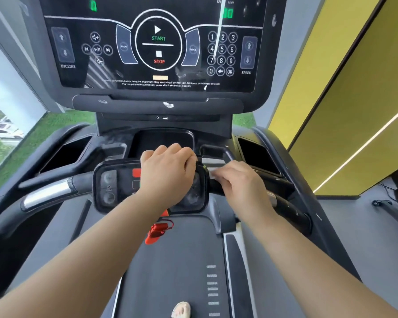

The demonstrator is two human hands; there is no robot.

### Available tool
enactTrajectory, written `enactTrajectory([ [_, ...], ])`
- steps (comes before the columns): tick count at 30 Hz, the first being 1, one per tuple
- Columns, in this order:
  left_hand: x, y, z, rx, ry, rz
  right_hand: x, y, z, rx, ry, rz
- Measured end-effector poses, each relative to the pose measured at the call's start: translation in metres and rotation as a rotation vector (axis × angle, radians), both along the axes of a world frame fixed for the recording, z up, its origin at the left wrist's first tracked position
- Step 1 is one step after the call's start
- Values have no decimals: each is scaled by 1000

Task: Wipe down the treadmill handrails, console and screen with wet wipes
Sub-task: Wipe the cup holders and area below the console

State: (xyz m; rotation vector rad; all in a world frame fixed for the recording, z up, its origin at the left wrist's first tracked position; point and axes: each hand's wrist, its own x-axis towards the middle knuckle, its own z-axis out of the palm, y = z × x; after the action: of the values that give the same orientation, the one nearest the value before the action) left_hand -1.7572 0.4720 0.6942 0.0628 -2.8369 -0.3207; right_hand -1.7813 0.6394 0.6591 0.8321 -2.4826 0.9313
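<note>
The treadmill's big black screen with START and STOP markings fills the top of the head view. Below it, a small control panel sits in the middle of the front handrail. My left hand lies over this panel with its fingers curled over the top edge. Just right of the panel, my right hand holds a white wet wipe against the black bar. Only a strip of the wipe shows at my fingertips.
A red safety clip dangles below the panel over the grey belt. Dark cup holders flank the console tray. A yellow wall stands on the right, a window on the left. My foot shows at the bottom.
</note>
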Motion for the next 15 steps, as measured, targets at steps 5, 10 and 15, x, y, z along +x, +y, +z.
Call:
enactTrajectory([
  [5, -18, -3, 10, 19, -101, -52, -9, 24, 0, -5, -49, -24],
  [10, -30, -5, 12, 34, -125, -111, -1, -1, 3, 45, 7, -45],
  [15, -30, -7, 8, 20, -77, -121, -4, 14, 2, 34, -10, -77],
])
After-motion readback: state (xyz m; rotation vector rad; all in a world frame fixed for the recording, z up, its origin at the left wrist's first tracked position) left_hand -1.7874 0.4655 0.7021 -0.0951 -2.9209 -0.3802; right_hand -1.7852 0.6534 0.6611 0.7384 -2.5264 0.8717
